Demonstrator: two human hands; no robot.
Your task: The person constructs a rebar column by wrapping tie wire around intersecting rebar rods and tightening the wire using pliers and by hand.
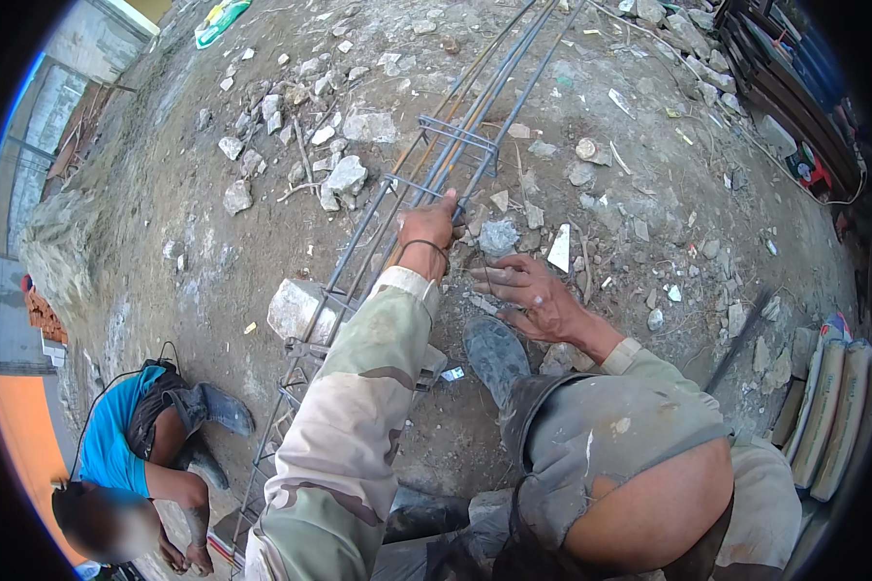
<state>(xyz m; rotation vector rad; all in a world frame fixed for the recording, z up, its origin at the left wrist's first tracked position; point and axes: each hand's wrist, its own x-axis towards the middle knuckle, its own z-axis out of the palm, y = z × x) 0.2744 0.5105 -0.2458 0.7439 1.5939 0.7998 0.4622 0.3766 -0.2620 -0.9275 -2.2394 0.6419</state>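
Our left hand [428, 230] grips the rebar cage [467, 131], which runs from near left to far right; our right hand [543, 298], fingers spread, sits just right of it.

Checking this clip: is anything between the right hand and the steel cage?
Partly. The left hand, closed on the steel cage, stands between the gripped section and the right hand. Toward the section farther up, a pale stone lies between in the picture, apparently low and probably no obstacle.
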